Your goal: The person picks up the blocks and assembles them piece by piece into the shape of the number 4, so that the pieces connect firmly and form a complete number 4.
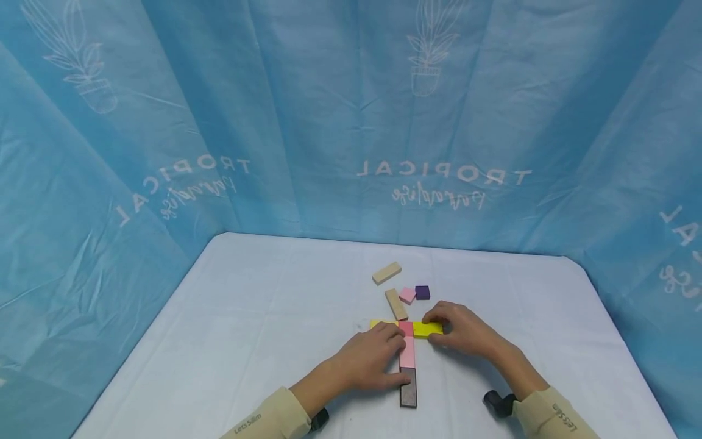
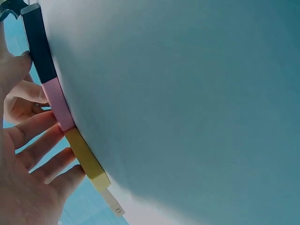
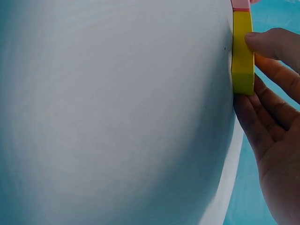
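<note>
Yellow oblong block (image 1: 426, 330), pinched in the right-hand grip (image 1: 465, 330), long axis crosswise, left end against the pinkish-red square-faced block (image 1: 406, 327), opposite the spread left-hand grip (image 1: 368, 361).

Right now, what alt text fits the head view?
A person's right hand pinches a yellow block in a T of coloured blocks on a white tabletop; the left hand touches the T's stem. Four loose blocks lie beyond, before a blue Tropical Paradise curtain.
</note>
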{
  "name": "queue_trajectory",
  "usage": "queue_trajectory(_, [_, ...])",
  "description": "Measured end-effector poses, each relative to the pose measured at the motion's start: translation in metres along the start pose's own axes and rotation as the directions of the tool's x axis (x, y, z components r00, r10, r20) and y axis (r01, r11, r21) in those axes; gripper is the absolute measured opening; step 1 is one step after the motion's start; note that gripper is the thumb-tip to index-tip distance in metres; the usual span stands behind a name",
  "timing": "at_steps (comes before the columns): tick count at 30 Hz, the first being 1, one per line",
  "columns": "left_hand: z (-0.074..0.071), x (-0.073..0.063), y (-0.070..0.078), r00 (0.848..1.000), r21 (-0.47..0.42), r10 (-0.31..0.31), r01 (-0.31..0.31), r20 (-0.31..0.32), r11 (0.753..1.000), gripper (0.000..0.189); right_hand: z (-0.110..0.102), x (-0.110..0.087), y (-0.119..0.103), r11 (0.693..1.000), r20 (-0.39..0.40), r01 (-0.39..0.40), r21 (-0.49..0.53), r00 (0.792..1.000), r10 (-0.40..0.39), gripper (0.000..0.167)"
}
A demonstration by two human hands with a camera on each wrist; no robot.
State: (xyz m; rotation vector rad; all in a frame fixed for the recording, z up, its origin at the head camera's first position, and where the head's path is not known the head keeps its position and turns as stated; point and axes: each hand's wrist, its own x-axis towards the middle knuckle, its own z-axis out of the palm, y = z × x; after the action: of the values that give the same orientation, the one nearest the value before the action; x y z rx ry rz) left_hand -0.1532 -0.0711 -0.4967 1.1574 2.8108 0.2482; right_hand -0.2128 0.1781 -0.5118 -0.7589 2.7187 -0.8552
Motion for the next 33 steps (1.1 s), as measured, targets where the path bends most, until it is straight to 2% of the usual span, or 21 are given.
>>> queue_trajectory(24, [-0.002, 0.0013, 0.0029, 1.0, -0.007, -0.022, 0.022, 0.02, 1.0, 0.057, -0.0009, -0.0007, -0.0004, 1.0, 0.008, -0.014, 0.009, 1.0, 0.014, 0.029])
queue_trajectory(33, [-0.0022, 0.0007, 0.004, 0.999, -0.007, -0.03, 0.03, 0.026, 1.0, 0.057, 0.0015, -0.002, 0.0045, 1.0, 0.004, 0.012, 0.012, 1.0, -0.012, 0.029])
